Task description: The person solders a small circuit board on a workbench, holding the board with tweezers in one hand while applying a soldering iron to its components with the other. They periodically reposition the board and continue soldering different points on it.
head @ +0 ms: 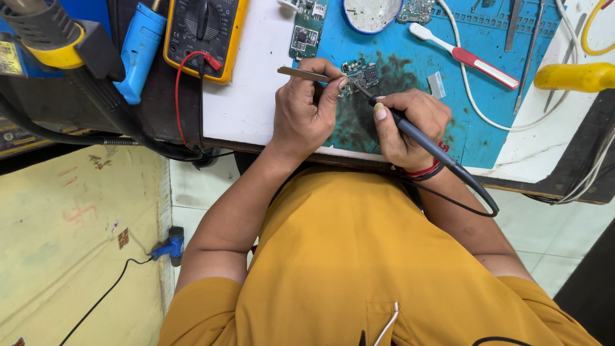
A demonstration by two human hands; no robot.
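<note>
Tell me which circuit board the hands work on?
The small dark circuit board on the stained blue mat, under the soldering iron; two green boards lie farther away, untouched.

The tweezers (304, 74) are thin bare metal with a dull shine. The soldering iron (419, 138) has a matt black plastic handle. The work mat (487, 57) looks like smooth blue rubber, stained dark. The multimeter (204, 35) has a yellow rubbery casing.

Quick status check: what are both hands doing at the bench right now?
Left hand pinches tweezers. Right hand grips soldering iron, tip on small circuit board. Nothing blocking on blue mat.
</note>
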